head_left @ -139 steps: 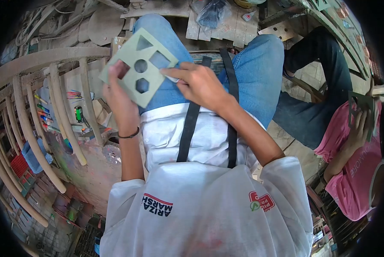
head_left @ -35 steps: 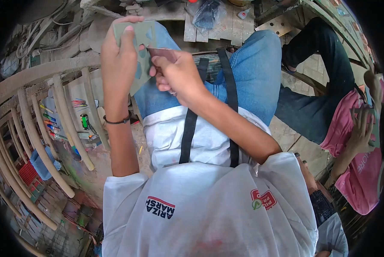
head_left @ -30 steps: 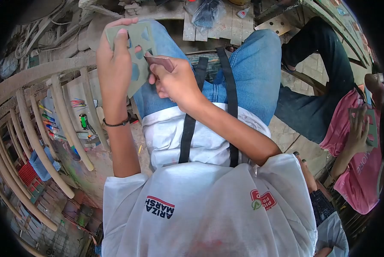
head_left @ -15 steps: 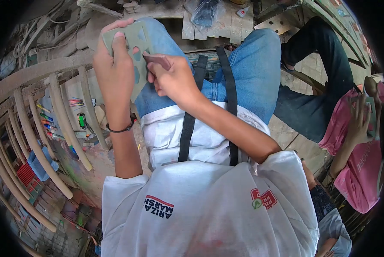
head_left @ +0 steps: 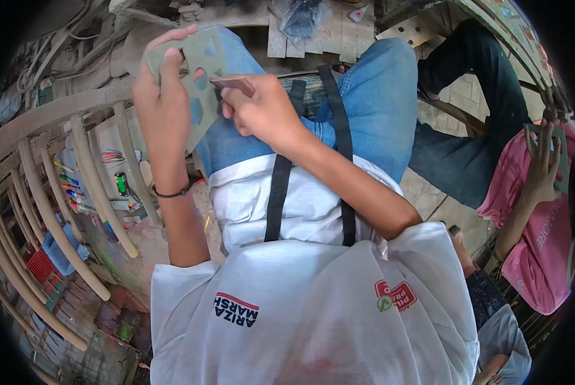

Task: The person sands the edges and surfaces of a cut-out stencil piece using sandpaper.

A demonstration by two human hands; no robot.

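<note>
My left hand grips a flat grey-green board by its left side, thumb on top and fingertips showing past the upper edge. Several cut-out holes go through the board, and blue jeans show through some of them. It is held over my left thigh. Pinched in my right hand is a folded brown piece of sandpaper, its tip right at the board's right edge beside the middle hole.
Curved wooden slats stand at the left, with markers and a green battery beyond them. A plastic bag lies on wooden boards ahead. At the right, a person in a pink shirt holds a similar flat piece.
The board and my left hand have shifted slightly left, and the board is tilted a little differently. The sandpaper has moved slightly up and left along the board's edge.
</note>
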